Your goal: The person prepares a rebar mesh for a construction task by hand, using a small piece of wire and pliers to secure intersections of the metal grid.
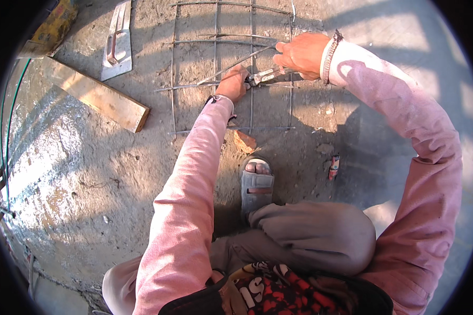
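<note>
A mesh of thin steel rods (pixel 216 55) lies on the rough ground at the top middle. My left hand (pixel 233 84) is closed at one of its lower crossings, fingers curled round the rods; what sits under the fingertips is hidden. From the right, my right hand (pixel 304 54) grips a pair of pliers (pixel 264 76), whose head reaches the crossing beside my left fingers. A loose-looking diagonal rod (pixel 236 64) slants over the mesh, from left of my left hand up to my right fingertips.
A steel trowel (pixel 122 52) and a wooden beam (pixel 102 97) lie at the upper left. A brick piece (pixel 244 142) sits just ahead of my sandalled foot (pixel 257 181). A crumpled red wrapper (pixel 333 167) is to the right. Green cable (pixel 11 115) runs along the left edge.
</note>
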Tool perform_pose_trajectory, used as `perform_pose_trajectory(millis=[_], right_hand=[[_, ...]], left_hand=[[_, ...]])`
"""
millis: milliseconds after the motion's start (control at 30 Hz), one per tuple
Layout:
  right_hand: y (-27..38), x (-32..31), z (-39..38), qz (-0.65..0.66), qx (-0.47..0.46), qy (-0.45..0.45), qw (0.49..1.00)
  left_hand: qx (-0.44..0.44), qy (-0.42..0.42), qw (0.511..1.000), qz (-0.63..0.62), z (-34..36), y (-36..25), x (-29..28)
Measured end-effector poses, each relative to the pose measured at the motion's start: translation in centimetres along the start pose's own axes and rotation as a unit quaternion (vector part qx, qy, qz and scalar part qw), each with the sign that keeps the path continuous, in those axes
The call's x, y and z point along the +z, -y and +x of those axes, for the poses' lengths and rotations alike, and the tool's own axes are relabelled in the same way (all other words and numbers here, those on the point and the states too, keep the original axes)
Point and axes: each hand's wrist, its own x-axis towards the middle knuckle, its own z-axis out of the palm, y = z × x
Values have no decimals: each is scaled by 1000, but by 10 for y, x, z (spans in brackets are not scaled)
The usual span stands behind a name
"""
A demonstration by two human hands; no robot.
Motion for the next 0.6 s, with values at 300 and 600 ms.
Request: perform_pose_trajectory(millis=[300,600], right_hand=[[1,-29,-1,123,40,103,986],[7,-28,10,-67,-36,-54,996]], left_hand=[[-36,3,998,-55,1,-6,-6],[-34,-33,998,-42,1,6,8]])
